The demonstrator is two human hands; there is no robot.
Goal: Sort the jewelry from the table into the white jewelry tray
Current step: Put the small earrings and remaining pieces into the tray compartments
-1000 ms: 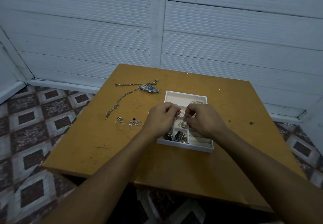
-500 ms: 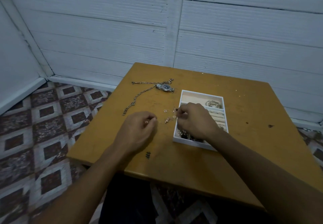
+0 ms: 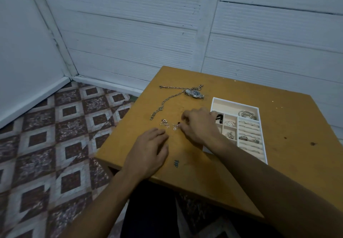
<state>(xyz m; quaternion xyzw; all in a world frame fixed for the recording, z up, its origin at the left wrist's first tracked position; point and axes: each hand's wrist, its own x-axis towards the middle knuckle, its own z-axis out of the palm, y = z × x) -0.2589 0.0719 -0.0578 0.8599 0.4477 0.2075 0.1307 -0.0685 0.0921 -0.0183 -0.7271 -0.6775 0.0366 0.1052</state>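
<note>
Wooden table (image 3: 289, 126), head view looking down. Clock directions are taken from the white jewelry tray (image 3: 235, 103), with 12 away from the person.

- Tray sits on the right half of the table, its near left corner hidden under the right forearm. A far compartment holds a bunch of silver bangles (image 3: 247, 115). The right column of ring rolls (image 3: 248, 139) carries several rings. Small centre cells hold small silver pieces (image 3: 230, 123). A dark item at the left edge is partly hidden behind the right hand.
- Wristwatch (image 3: 194, 94) lies on the table at 10 o'clock, near the tray and apart from it.
- Long link chain (image 3: 167, 98) runs from beside the watch out toward 9 o'clock, loose on the wood.
- Small loose pieces (image 3: 164, 123) lie at 9 o'clock, well apart from the tray. A second small cluster (image 3: 175, 126) lies just right of them, with a dark red bead among it.
- Right hand (image 3: 199, 124) is between the tray and the second cluster, knuckles up and fingers curled down, tips at the cluster. Whether it has a piece pinched, I cannot tell.
- Left hand (image 3: 148, 150) rests palm down on the table at 8 o'clock, fingers loosely extended, holding nothing, tips just short of the loose pieces.
- Inked hash mark (image 3: 176, 163) is on the wood just right of the left hand.
- Patterned floor tiles (image 3: 55, 135) lie left of the table, with a white panelled wall (image 3: 130, 33) behind.
</note>
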